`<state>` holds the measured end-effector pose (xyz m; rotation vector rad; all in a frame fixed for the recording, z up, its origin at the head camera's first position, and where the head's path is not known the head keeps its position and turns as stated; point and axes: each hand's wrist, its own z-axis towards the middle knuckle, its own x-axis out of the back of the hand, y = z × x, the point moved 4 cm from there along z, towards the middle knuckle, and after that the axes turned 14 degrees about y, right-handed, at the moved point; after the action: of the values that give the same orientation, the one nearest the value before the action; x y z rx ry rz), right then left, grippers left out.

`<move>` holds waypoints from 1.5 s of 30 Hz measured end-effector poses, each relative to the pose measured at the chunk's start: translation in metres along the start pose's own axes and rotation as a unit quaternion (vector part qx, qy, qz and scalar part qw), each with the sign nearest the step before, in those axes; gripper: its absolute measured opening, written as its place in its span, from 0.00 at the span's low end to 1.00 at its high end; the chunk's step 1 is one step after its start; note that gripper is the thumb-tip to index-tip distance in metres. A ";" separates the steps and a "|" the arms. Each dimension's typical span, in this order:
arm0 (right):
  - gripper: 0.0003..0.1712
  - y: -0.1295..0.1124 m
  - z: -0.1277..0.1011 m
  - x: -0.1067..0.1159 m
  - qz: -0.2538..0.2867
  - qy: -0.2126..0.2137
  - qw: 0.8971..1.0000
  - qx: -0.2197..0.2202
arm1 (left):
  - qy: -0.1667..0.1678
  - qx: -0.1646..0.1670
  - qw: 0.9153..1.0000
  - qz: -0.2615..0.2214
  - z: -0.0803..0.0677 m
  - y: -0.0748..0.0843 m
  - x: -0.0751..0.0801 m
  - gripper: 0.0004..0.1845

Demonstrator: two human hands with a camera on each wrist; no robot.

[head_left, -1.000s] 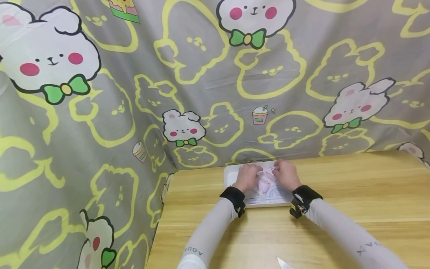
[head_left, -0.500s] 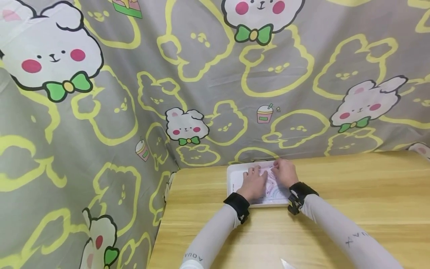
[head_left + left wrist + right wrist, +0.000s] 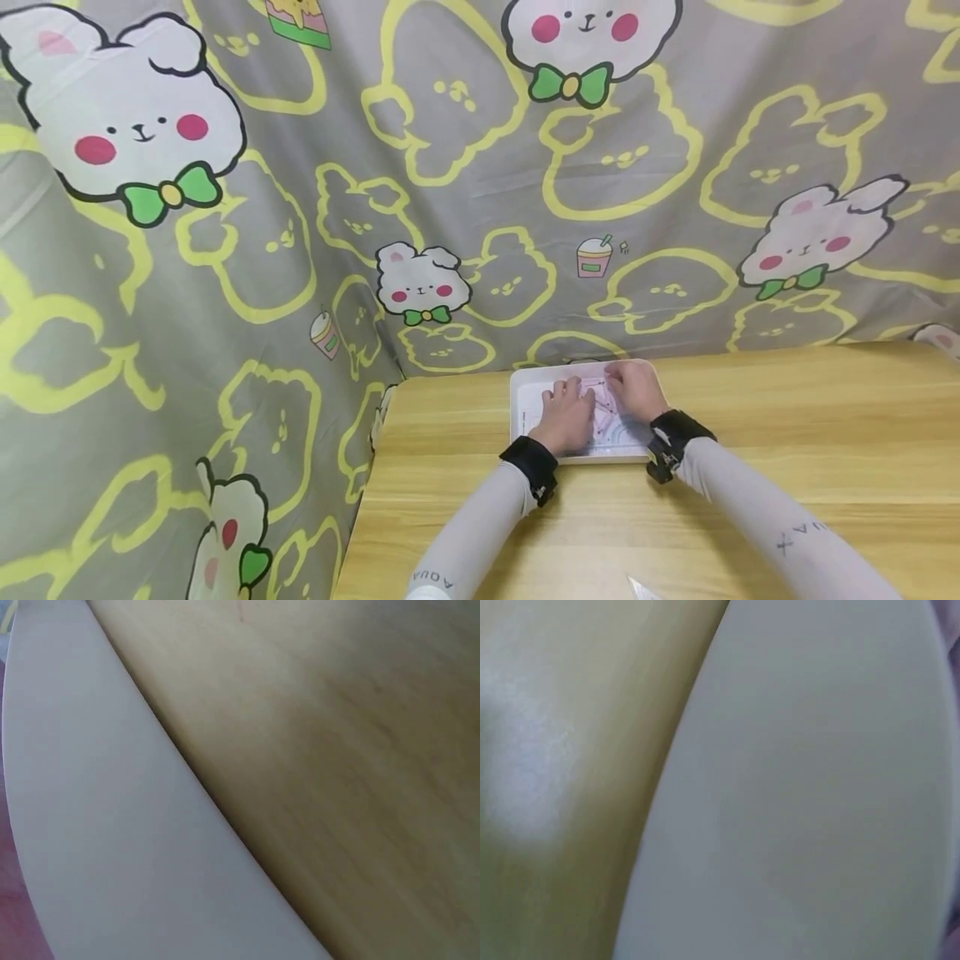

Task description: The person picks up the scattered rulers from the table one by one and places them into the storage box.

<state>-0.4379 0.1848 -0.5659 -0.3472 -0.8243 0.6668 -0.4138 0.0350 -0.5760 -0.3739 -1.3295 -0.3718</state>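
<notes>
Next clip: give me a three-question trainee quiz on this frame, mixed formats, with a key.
1. True or false: both hands are over the white tray.
2. Multiple choice: the tray sits on the wooden table near A) its far edge by the cartoon-print cloth, B) its near edge, C) its right end.
3. Fill in: inside the tray lie pink-printed ___ pieces.

Key
1. True: left hand and right hand rest on its contents.
2. A
3. Ruler-like; a curved protractor shape shows.
</notes>
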 end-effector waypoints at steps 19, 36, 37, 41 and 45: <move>0.10 -0.069 -0.086 0.121 0.061 -0.070 0.996 -0.013 | 0.118 -0.087 0.972 -0.181 -0.126 0.033 0.071 0.22; 0.36 -0.099 -0.218 0.144 0.039 -0.141 0.977 0.156 | -0.018 -0.188 0.977 -0.101 -0.211 0.105 0.046 0.30; 0.37 -0.098 -0.221 0.143 0.040 -0.125 0.977 0.171 | -0.011 -0.191 0.977 -0.092 -0.210 0.106 0.047 0.31; 0.35 -0.094 -0.227 0.137 0.053 -0.114 0.975 0.183 | -0.032 -0.189 0.977 -0.094 -0.207 0.108 0.050 0.33; 0.28 -0.094 -0.229 0.134 0.092 -0.139 0.973 0.162 | -0.074 -0.156 0.977 -0.126 -0.205 0.108 0.049 0.30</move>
<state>-0.1577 0.1962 -0.5874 -0.0327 -0.9371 1.0245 -0.1766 0.0326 -0.5739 -0.5035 -1.4709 -0.7849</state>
